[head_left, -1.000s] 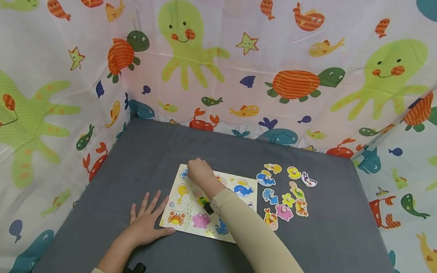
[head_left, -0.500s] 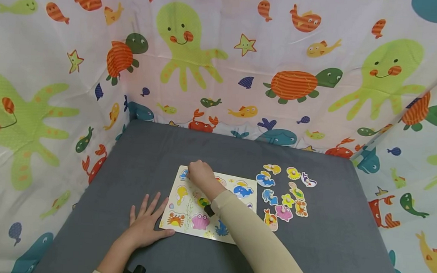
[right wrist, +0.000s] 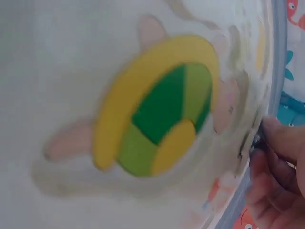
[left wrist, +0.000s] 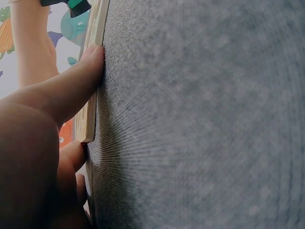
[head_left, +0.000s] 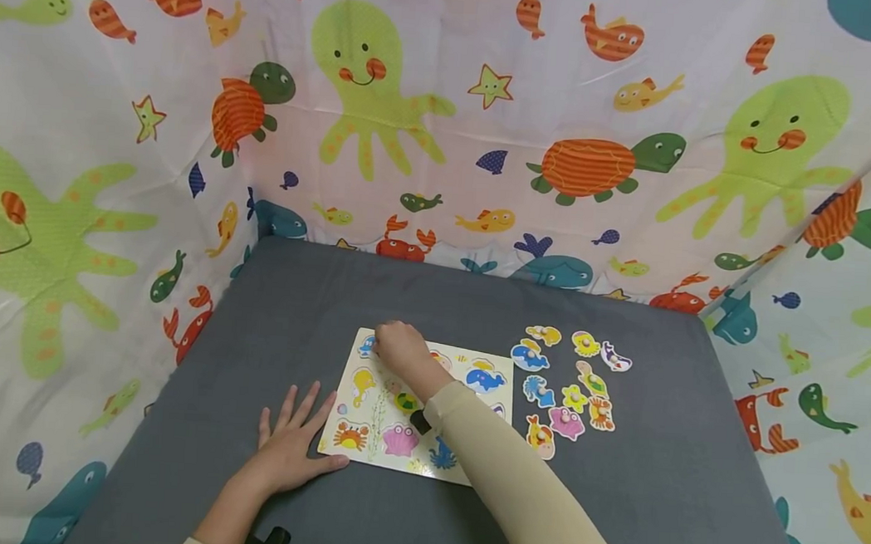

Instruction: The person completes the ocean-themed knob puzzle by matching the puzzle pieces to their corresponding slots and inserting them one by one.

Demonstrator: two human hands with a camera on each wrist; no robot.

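Observation:
A wooden sea-animal puzzle board (head_left: 346,383) lies on the grey cloth, with pictures of a crab, a turtle and a whale among others. My right hand (head_left: 404,352) is over its far left part. In the right wrist view the thumb and fingers (right wrist: 281,138) pinch a small shiny knob (right wrist: 257,140) at the board's surface; the puzzle piece under it is mostly hidden by the hand. My left hand (head_left: 292,446) rests spread at the board's left edge. Its thumb (left wrist: 88,67) lies against the near edge, and the other fingers point away along the left side.
Several loose knobbed puzzle pieces lie right of the board, including a blue whale (head_left: 530,358), a pink shell-like piece (head_left: 566,423), a crab (head_left: 601,414) and a yellow star (head_left: 574,399). A sea-animal printed curtain (head_left: 456,182) stands around the grey table (head_left: 292,296).
Both hands stay in place, the right one at the board's far left part. The head view shifts only very slightly. The loose pieces have not moved.

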